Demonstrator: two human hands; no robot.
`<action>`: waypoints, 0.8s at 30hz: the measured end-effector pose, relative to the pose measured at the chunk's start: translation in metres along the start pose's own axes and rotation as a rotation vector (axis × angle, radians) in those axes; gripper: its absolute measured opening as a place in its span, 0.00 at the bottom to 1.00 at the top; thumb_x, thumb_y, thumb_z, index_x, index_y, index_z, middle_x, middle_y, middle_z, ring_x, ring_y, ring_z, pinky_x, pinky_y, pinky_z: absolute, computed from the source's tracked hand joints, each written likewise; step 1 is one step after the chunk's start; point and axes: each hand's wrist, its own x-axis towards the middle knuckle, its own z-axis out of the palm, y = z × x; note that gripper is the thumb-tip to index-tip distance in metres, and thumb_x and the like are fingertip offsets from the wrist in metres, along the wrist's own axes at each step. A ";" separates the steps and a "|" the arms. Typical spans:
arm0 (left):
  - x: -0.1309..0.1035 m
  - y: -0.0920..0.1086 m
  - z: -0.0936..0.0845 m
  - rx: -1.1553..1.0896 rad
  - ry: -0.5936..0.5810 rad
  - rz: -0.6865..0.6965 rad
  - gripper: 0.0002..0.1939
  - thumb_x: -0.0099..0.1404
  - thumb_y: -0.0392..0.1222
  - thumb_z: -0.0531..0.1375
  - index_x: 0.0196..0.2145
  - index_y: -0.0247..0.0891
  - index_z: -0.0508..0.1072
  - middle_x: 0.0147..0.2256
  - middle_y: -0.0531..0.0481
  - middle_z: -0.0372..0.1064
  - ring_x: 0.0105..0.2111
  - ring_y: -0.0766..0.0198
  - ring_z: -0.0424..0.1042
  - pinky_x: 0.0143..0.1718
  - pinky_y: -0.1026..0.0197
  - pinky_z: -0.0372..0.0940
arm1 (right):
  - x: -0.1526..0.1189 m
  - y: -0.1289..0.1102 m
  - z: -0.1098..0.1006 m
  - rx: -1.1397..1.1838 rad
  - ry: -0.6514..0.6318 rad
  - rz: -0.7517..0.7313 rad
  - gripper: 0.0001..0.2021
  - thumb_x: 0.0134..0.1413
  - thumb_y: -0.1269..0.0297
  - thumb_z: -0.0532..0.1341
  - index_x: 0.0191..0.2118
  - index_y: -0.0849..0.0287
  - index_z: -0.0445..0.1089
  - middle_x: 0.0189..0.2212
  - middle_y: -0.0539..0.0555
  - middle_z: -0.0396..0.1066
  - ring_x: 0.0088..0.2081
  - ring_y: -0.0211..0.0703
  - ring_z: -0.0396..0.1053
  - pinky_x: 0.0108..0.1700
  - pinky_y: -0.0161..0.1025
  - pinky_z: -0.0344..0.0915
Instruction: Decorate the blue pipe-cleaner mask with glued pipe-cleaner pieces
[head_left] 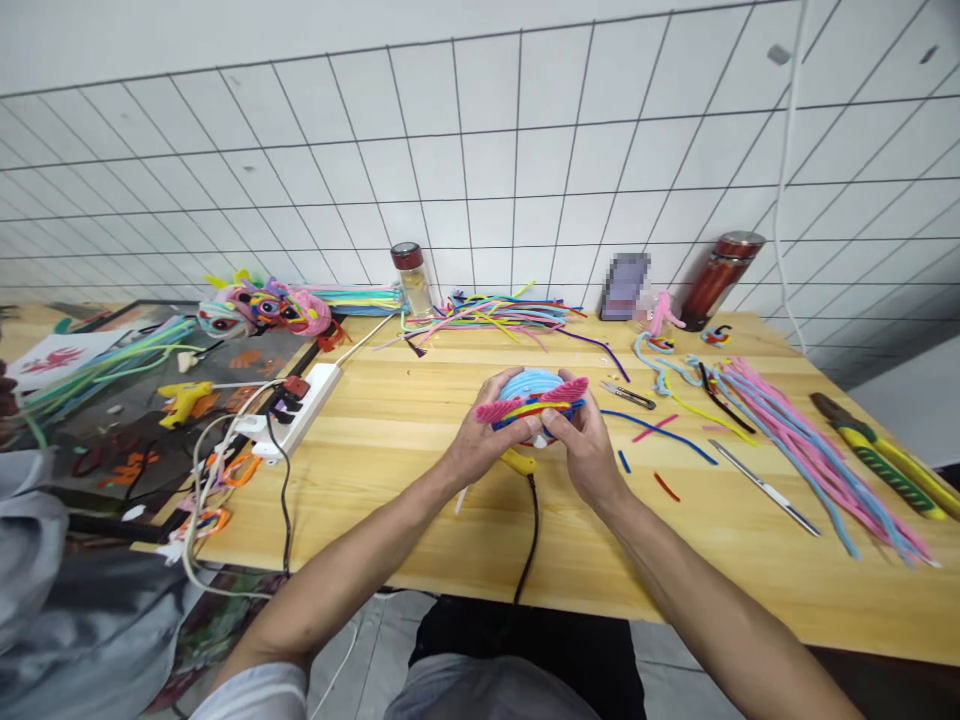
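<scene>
Between both hands, just above the wooden table (pixel 420 520), is a round pipe-cleaner craft piece (pixel 531 384). It has a light blue top, pink ear-like flaps at its sides and bands of yellow, red and dark blue. My left hand (pixel 491 425) grips its left side, thumb along the lower front. On the right side my right hand (pixel 581 430) is wrapped round it, its thumb pressed on the coloured bands. Beneath the hands lies a yellow glue gun (pixel 519 462), partly hidden, with a black cord running to the table's front edge.
A white power strip (pixel 304 420) with cords and another yellow glue gun (pixel 182 402) are at left. Small scissors (pixel 628 395), a craft knife (pixel 765 488), pliers (pixel 885 455) and pink and blue pipe cleaners (pixel 810 450) lie at right. Bottles stand along the wall. A person sits at left.
</scene>
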 end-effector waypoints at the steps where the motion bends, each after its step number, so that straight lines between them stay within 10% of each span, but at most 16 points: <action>1: 0.000 0.000 0.000 0.000 -0.001 0.000 0.40 0.62 0.55 0.71 0.67 0.44 0.66 0.64 0.41 0.66 0.66 0.43 0.66 0.69 0.41 0.63 | 0.001 0.001 0.000 -0.010 -0.001 -0.007 0.39 0.62 0.45 0.68 0.72 0.52 0.58 0.58 0.61 0.75 0.56 0.55 0.76 0.56 0.54 0.77; 6: 0.009 0.002 -0.013 -0.021 0.005 0.005 0.42 0.60 0.56 0.71 0.68 0.43 0.65 0.63 0.41 0.68 0.63 0.44 0.70 0.66 0.42 0.67 | 0.004 -0.001 -0.002 -0.024 -0.017 -0.035 0.39 0.61 0.41 0.68 0.71 0.51 0.59 0.62 0.64 0.72 0.62 0.58 0.73 0.61 0.60 0.73; 16: 0.087 -0.058 -0.123 -0.123 0.251 -0.033 0.48 0.54 0.58 0.74 0.66 0.36 0.67 0.60 0.39 0.76 0.62 0.42 0.74 0.68 0.40 0.63 | 0.003 -0.015 -0.043 -0.291 -0.010 -0.222 0.34 0.65 0.48 0.67 0.71 0.45 0.59 0.68 0.63 0.66 0.63 0.56 0.72 0.61 0.59 0.72; 24: 0.096 -0.105 -0.124 -0.133 0.196 0.008 0.42 0.60 0.57 0.73 0.67 0.41 0.70 0.61 0.43 0.75 0.64 0.43 0.72 0.70 0.42 0.61 | -0.001 0.016 -0.070 -0.776 -0.069 -0.468 0.34 0.67 0.55 0.65 0.74 0.49 0.56 0.61 0.65 0.70 0.54 0.59 0.76 0.53 0.63 0.76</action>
